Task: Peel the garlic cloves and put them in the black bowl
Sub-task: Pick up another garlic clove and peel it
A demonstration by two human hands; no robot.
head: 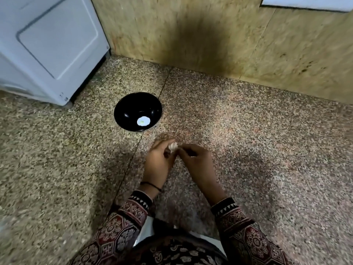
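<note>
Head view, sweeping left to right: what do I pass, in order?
White appliance → black bowl → left hand → garlic clove, pinched between both hands → right hand → white sheet at the top-right edge.

Bowl point(125, 109) on surface point(257, 150), ahead and left of hands. Small round piece point(143, 121) in bowl, toward its near-right side. Garlic clove point(173, 146) between left hand point(159, 159) and right hand point(197, 159). Appliance point(47, 44) far left, behind bowl. Wall point(210, 31) behind everything.
</note>
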